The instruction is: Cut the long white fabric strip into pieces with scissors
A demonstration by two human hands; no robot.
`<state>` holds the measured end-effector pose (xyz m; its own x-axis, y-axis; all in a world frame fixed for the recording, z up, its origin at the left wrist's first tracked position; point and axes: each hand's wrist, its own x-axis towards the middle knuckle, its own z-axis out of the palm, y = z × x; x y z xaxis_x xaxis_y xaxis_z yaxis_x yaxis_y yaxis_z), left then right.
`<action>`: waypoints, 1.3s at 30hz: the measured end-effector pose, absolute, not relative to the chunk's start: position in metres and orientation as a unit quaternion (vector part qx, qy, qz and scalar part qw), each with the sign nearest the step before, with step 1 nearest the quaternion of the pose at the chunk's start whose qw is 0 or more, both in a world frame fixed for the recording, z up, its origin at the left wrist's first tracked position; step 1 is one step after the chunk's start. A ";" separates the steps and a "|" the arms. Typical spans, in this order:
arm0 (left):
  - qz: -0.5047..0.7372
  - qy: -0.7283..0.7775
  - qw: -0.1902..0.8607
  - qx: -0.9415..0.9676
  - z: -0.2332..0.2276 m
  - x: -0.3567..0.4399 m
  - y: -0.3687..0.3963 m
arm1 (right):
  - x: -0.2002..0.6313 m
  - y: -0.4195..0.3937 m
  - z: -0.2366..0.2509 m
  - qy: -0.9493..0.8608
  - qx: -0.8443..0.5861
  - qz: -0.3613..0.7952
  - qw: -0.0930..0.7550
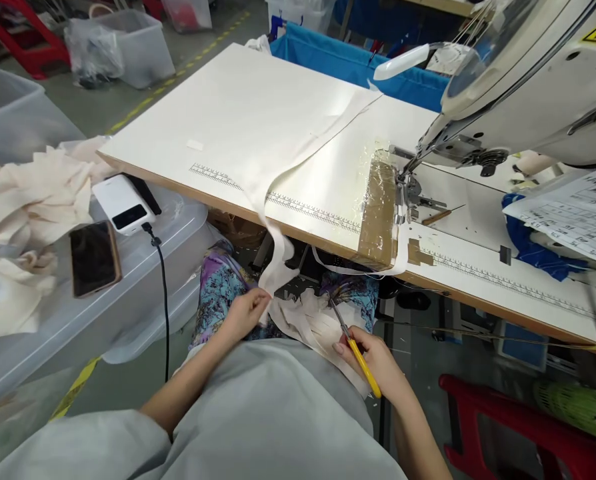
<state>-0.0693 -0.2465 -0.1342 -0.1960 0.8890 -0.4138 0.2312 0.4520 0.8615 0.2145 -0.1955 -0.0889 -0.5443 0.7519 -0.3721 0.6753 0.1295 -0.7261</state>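
Observation:
I sit at a sewing table (218, 113) with a white fabric strip (283, 220) hanging from the tabletop down into my lap. My left hand (248, 312) pinches the lower end of that strip just below the table edge. My right hand (373, 360) grips small yellow-handled thread snips (355, 350), their metal tips pointing up-left toward a bunch of white fabric pieces (313, 320) lying on my lap. The sewing machine (528, 87) stands at the right, its needle area above a taped patch on the table.
A clear plastic bin lid (143, 280) at my left carries a phone (94, 259), a white power bank (123, 203) with a black cable, and cream fabric (23, 207). A paper sheet (573, 207) lies at right. A red stool (518, 427) stands lower right. Blue cloth (353, 63) hangs behind the table.

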 end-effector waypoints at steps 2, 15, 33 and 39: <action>0.345 0.577 0.617 0.409 -0.110 -0.059 -0.252 | 0.208 -0.195 -0.086 -0.756 -0.462 0.463 0.030; 0.352 0.576 0.572 0.466 -0.068 -0.051 -0.246 | 0.179 -0.171 -0.070 -0.761 -0.362 0.534 -0.066; 0.385 0.510 0.723 0.263 -0.087 -0.052 -0.238 | 0.170 -0.162 -0.077 -0.787 -0.342 0.503 -0.106; 0.373 0.512 0.724 0.273 -0.088 -0.053 -0.235 | 0.169 -0.165 -0.073 -0.827 -0.376 0.404 -0.110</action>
<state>-0.0526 -0.2346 -0.0881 0.1984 0.8195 -0.5376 -0.2603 0.5729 0.7772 0.1685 -0.1648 -0.0729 -0.6932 0.5334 -0.4848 0.7103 0.3914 -0.5851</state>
